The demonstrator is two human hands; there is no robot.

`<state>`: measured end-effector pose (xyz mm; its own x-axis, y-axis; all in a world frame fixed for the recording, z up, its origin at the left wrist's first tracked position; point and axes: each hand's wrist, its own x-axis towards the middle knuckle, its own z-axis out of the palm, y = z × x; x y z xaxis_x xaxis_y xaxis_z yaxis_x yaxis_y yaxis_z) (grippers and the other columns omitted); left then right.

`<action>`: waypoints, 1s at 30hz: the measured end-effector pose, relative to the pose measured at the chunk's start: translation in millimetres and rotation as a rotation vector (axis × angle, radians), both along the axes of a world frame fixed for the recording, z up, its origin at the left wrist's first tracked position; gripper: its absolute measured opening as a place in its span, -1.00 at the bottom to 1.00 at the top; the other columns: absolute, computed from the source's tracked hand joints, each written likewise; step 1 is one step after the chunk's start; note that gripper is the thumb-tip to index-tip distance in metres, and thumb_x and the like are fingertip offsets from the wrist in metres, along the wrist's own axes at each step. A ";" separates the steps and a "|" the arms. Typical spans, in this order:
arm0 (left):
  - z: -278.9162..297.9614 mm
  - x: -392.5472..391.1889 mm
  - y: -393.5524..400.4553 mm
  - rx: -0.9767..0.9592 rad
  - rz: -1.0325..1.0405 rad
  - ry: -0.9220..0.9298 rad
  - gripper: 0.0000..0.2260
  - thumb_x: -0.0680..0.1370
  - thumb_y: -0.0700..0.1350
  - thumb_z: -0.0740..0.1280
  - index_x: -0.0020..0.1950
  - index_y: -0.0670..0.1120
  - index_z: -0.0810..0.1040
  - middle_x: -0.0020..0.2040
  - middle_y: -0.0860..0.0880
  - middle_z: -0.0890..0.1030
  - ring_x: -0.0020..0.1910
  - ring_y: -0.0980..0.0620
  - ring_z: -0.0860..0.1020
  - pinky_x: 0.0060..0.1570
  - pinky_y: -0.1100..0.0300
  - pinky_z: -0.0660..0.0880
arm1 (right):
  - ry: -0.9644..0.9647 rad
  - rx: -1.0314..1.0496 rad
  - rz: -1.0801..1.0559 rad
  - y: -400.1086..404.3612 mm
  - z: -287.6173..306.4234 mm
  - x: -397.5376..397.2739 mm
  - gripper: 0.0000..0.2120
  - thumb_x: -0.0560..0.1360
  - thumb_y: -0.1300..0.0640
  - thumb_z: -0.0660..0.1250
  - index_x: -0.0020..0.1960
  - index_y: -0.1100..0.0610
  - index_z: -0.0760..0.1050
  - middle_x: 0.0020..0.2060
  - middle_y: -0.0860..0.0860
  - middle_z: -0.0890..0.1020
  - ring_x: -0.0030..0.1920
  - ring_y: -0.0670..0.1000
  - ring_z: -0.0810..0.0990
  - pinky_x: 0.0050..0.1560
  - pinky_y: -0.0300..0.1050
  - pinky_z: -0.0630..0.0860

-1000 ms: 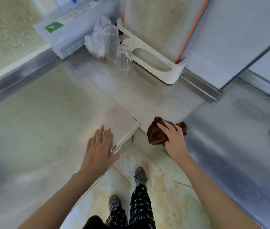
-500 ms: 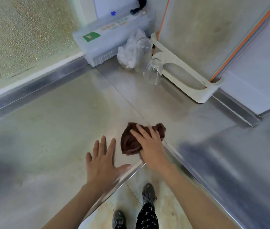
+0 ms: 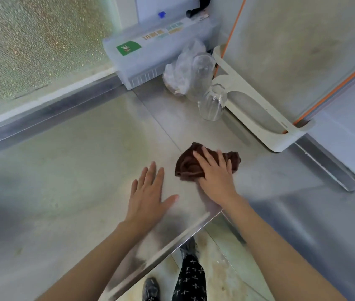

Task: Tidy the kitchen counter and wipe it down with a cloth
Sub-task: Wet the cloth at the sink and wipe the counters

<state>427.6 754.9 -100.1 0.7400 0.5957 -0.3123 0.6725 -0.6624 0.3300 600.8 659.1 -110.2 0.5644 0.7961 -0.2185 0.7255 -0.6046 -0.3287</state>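
Note:
A crumpled dark brown cloth point(image 3: 188, 166) lies on the steel kitchen counter point(image 3: 74, 170), near the inner corner where two counter sections meet. My right hand point(image 3: 216, 177) presses down on the cloth with spread, straight fingers and covers its right half. My left hand point(image 3: 148, 196) rests flat on the bare counter just left of the cloth, palm down, fingers straight, apart from the cloth.
At the back stand an upturned glass point(image 3: 212, 105), a taller clear glass point(image 3: 200, 72), a crumpled plastic bag point(image 3: 178, 74), a clear lidded box point(image 3: 150, 55) and a white rack point(image 3: 265, 118) holding upright boards. The counter's front edge point(image 3: 172, 242) runs below my hands.
My right hand has slid the cloth from the counter's front corner up and inward onto the surface. My left hand stays flat on the counter beside it.

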 end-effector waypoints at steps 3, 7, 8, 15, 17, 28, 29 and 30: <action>-1.3 26.8 21.4 0.000 0.091 -0.025 -0.39 0.57 0.16 0.07 0.50 -0.05 -0.08 0.54 -0.03 -0.15 0.52 -0.04 -0.14 0.46 -0.04 -0.04 | 0.053 -0.002 -0.114 35.5 1.3 34.8 -0.38 0.53 0.07 0.16 0.51 -0.10 -0.02 0.53 -0.07 -0.04 0.51 0.21 -0.14 0.44 0.25 -0.18; -2.1 41.1 30.4 -0.012 0.126 0.040 -0.34 0.54 0.24 0.00 0.50 -0.06 -0.13 0.53 -0.08 -0.18 0.51 -0.06 -0.18 0.46 -0.03 -0.08 | -0.006 0.081 0.245 15.9 -7.2 26.9 -0.41 0.41 -0.02 0.01 0.44 -0.02 0.27 0.46 -0.01 0.29 0.45 0.26 0.18 0.39 0.34 0.13; -1.7 41.7 30.5 -0.001 0.133 0.047 -0.31 0.51 0.30 -0.06 0.50 -0.05 -0.13 0.53 -0.08 -0.17 0.51 -0.06 -0.17 0.46 -0.02 -0.07 | -0.006 0.075 0.345 10.3 -7.9 34.4 -0.40 0.39 -0.01 0.00 0.43 -0.02 0.29 0.44 -0.02 0.31 0.44 0.25 0.21 0.39 0.32 0.14; -3.3 45.4 28.6 0.032 0.177 0.063 -0.17 0.34 0.42 -0.35 0.50 -0.01 -0.08 0.50 0.02 -0.16 0.48 0.03 -0.14 0.45 0.00 0.01 | 0.052 0.091 0.001 71.5 3.1 62.0 -0.40 0.52 0.15 0.22 0.50 -0.06 0.09 0.52 -0.07 0.08 0.51 0.16 -0.04 0.47 0.17 -0.16; -4.4 44.8 31.0 0.026 0.183 0.086 -0.21 0.38 0.39 -0.24 0.50 -0.01 -0.03 0.49 0.01 -0.10 0.49 0.00 -0.06 0.43 -0.01 0.09 | 0.150 0.124 0.103 67.2 6.9 31.8 -0.42 0.53 0.17 0.21 0.50 -0.04 0.11 0.52 -0.08 0.08 0.52 0.14 -0.06 0.46 0.10 -0.24; 13.0 5.0 43.3 0.086 0.379 0.068 -0.18 0.37 0.42 -0.07 0.49 -0.04 -0.05 0.49 0.03 -0.08 0.48 -0.02 -0.05 0.41 0.01 0.02 | 0.097 0.155 0.136 145.2 -2.0 43.4 -0.43 0.55 0.18 0.19 0.50 -0.02 0.09 0.52 -0.04 0.08 0.51 0.16 -0.06 0.47 0.12 -0.20; 14.5 -4.4 46.6 0.075 0.414 0.075 -0.14 0.34 0.44 -0.06 0.50 -0.05 -0.01 0.49 0.02 -0.07 0.49 -0.01 -0.04 0.41 0.01 0.03 | 0.124 0.168 0.134 147.4 -0.3 36.4 -0.44 0.55 0.18 0.19 0.50 -0.01 0.11 0.52 -0.04 0.09 0.51 0.16 -0.06 0.46 0.11 -0.22; 16.5 -12.6 49.9 0.062 0.446 0.085 -0.10 0.31 0.46 -0.06 0.50 -0.07 0.00 0.49 0.00 -0.08 0.49 -0.01 -0.04 0.42 0.02 0.03 | 0.150 0.184 0.191 143.9 -0.5 28.8 -0.45 0.55 0.18 0.19 0.50 -0.02 0.12 0.52 -0.04 0.10 0.51 0.17 -0.05 0.45 0.09 -0.25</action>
<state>415.0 804.8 -83.6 0.3803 0.8699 -0.3140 0.9194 -0.3188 0.2302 629.6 803.0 -110.7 0.3728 0.9188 -0.1299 0.7558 -0.3819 -0.5319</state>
